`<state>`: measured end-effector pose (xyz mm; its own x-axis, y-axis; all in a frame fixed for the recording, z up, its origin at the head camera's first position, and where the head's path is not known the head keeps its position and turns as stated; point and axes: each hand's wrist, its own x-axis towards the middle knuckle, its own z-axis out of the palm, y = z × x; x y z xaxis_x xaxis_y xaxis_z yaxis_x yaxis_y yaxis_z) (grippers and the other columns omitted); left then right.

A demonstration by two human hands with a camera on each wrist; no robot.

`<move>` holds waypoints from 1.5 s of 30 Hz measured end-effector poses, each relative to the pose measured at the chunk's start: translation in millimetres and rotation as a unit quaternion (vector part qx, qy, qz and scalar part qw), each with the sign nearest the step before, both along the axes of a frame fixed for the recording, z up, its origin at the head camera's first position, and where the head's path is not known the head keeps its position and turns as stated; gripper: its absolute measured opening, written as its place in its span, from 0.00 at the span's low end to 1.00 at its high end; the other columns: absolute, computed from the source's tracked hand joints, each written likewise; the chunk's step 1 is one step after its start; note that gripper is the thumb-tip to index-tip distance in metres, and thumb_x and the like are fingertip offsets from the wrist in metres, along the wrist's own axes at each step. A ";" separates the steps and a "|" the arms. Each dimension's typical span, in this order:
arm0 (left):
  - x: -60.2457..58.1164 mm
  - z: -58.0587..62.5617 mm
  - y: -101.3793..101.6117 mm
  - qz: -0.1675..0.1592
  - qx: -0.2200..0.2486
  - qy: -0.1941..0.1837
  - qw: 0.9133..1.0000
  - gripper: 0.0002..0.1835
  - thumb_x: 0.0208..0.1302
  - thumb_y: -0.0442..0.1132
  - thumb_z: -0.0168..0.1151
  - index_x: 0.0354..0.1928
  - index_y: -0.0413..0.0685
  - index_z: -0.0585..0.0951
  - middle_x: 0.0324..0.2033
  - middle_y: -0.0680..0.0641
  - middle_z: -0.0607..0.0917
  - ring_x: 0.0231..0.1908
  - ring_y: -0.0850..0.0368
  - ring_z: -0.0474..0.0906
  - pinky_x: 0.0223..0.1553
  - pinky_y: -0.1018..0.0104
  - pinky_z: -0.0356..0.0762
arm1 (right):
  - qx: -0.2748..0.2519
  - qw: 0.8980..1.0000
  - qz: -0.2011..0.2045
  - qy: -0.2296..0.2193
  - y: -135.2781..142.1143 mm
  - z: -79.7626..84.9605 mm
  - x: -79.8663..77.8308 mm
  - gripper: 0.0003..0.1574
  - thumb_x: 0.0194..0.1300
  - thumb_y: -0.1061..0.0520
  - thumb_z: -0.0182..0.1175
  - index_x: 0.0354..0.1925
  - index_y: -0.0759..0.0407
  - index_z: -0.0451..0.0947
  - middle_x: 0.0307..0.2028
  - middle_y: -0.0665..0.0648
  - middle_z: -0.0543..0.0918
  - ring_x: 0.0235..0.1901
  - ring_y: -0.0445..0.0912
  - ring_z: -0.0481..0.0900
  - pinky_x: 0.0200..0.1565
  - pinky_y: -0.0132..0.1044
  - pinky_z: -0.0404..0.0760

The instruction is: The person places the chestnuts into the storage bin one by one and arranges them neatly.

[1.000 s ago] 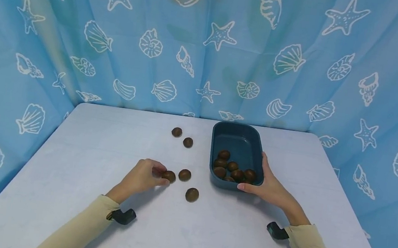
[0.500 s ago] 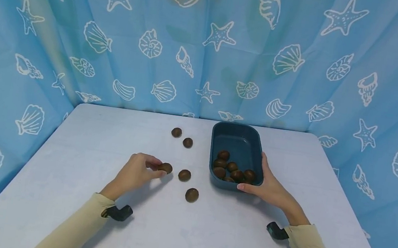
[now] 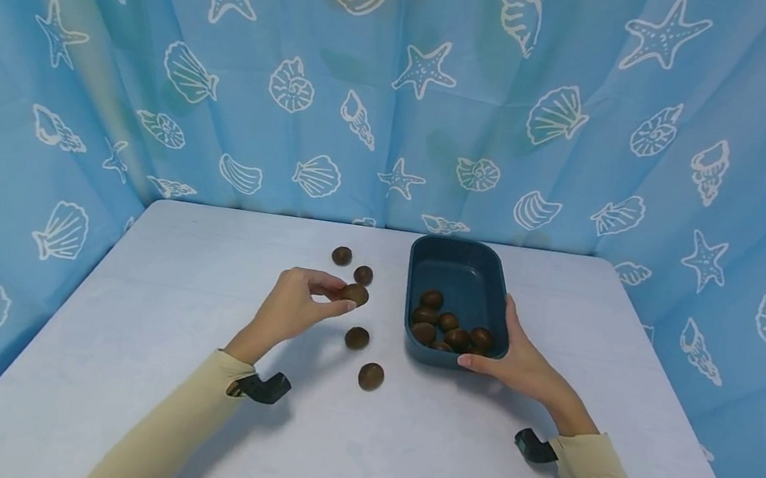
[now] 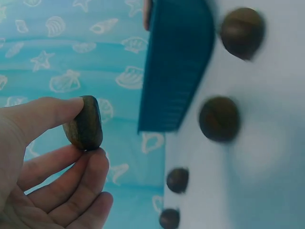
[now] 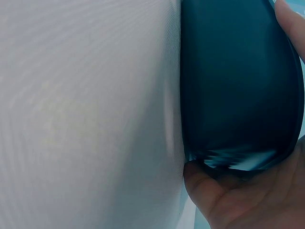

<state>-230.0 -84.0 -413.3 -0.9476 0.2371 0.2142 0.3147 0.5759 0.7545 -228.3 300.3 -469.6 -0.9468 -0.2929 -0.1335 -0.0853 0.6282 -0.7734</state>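
Observation:
My left hand [image 3: 296, 307] pinches a brown chestnut [image 3: 356, 294] between thumb and fingertips, held up above the table. In the left wrist view that chestnut [image 4: 88, 125] shows its flat, darker side edge-on, and the lower fingers stay loosely bent. My right hand [image 3: 519, 360] grips the near right corner of a dark teal bin [image 3: 453, 272], thumb at the near rim and fingers along the right wall. Several chestnuts [image 3: 457, 338] lie inside, gathered toward the near end. The right wrist view shows only the bin's outer wall [image 5: 238, 86], so its contents are hidden there.
Two chestnuts lie on the white table [image 3: 207, 248] toward the back, the farther one [image 3: 342, 255] left of the other [image 3: 364, 275]. Two more, one chestnut [image 3: 357, 338] and a nearer chestnut [image 3: 370, 376], lie left of the bin. A blue shell-patterned curtain [image 3: 396, 136] surrounds the table.
My left hand has lifted the chestnut off the table, drawing slightly left at first, then moving up and right toward the bin. My right hand and the bin stay in place.

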 end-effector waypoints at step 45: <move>-45.7 -16.0 165.6 -0.068 0.037 0.008 0.997 0.19 0.65 0.47 0.73 0.52 0.43 0.88 0.42 0.48 0.92 0.39 0.62 0.86 0.40 0.75 0.83 | -0.029 0.999 0.011 0.022 1.2 -3.2 -0.5 0.84 0.60 0.37 0.74 0.81 0.42 0.15 0.84 0.61 0.31 0.81 0.71 0.40 0.69 0.80 0.54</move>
<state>-275.7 81.6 -429.3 -0.9043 0.3457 0.2505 0.3980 0.4704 0.7876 -228.9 301.4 -472.8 -0.9443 -0.3204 -0.0750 -0.1330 0.5803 -0.8034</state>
